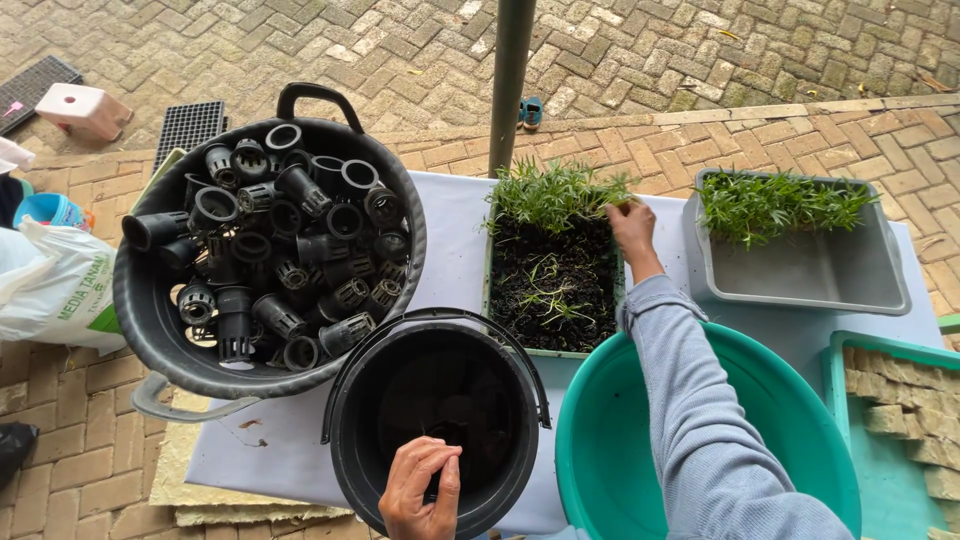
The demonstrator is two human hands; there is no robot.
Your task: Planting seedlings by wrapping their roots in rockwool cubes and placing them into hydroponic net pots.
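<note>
Head camera, looking down. What do you see?

— A table with a pale cloth [455, 250]. On it sits a green tray of dark soil [551, 275] with little green plants [553, 193] at its far end.

— Where is the right hand?

— The right hand [632, 226] reaches out to the far right corner of that tray. Its fingers are pinched on the little plants there. A grey-blue sleeve [700, 420] covers the arm.

— And the left hand?

— The left hand [421, 490] is near the bottom, at the front rim of a black bucket [436, 415]. Its fingers are bunched together. They seem to hold something small and dark, but I cannot tell what.

— So the hands are far from each other?

— Yes, well apart.

— What else is there?

— A big black tub [262, 255] full of small black net pots [290, 250] sits at the left. A teal bowl [610, 450] is under the right arm. A grey bin [810, 265] with more green plants is at the right. A teal tray [880, 440] with tan blocks [905, 415] is in the corner.
</note>
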